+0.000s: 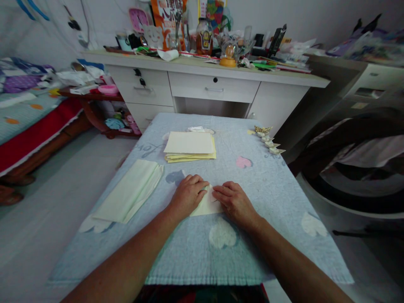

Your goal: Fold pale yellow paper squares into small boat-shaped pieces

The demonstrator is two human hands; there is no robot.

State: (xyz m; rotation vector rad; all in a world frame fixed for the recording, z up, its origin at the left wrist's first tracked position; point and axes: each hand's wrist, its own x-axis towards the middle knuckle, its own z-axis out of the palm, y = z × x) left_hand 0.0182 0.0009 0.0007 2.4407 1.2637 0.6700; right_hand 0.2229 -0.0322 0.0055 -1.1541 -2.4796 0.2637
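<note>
A small pale-yellow sheet of paper [205, 207] lies on the cloth-covered table, its top folded toward a point between my hands. My left hand [188, 194] holds its left slanting edge, with thumb and fingers closed on it. On the right side, my right hand [235, 204] grips the paper with its fingers together; the palm hides that corner. Beyond my hands sits a stack of cream and yellow paper sheets [190, 143]. To the left lies a larger folded pale-green paper [129, 191]. Several small folded paper pieces [270, 143] stand in a row at the far right.
The blue tablecloth [189, 263] has heart prints. Behind the table is a white desk [214, 86] crowded with a jar [204, 37], a pink clock [139, 19] and other items. A washing machine [362, 97] stands at the right, a bed [28, 113] at the left.
</note>
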